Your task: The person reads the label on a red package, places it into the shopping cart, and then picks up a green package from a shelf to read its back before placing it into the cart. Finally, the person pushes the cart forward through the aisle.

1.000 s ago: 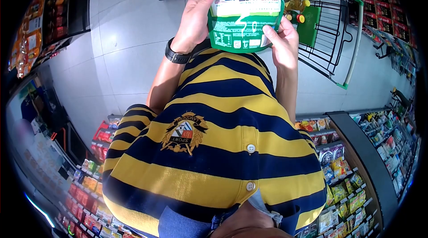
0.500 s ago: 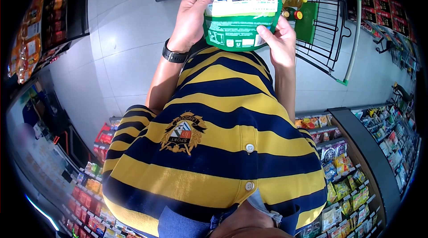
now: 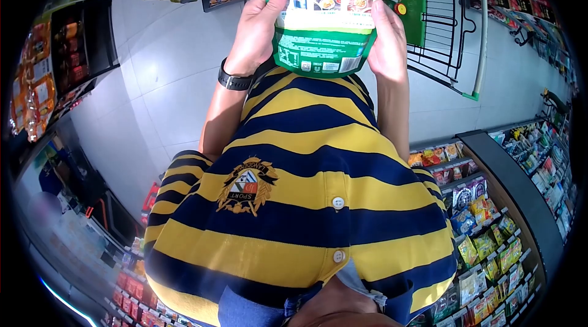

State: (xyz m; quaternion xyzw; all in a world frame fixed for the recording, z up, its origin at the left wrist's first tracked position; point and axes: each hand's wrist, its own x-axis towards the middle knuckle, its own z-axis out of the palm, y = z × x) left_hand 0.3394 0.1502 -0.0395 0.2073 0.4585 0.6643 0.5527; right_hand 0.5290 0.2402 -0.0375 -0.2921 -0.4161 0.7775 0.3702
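I am watching both hands holding a green-and-white printed plastic pouch (image 3: 321, 20) before the striped shirt (image 3: 306, 192). The left hand (image 3: 254, 30) is pinching its left edge in its grip, and the right hand (image 3: 387, 42) is clasping the right edge, near a black wire shopping cart (image 3: 453, 26).

A green and white flat plastic food pouch (image 3: 321, 20) is held upright in the air in front of the chest, its printed face towards the camera. A white panel across its upper part bears green lettering, a row of small dish photographs and a spoon picture; the green lower part carries fine white print. The left hand (image 3: 260, 26) grips its left edge, thumb on the face, and the right hand (image 3: 387, 39) its right edge.
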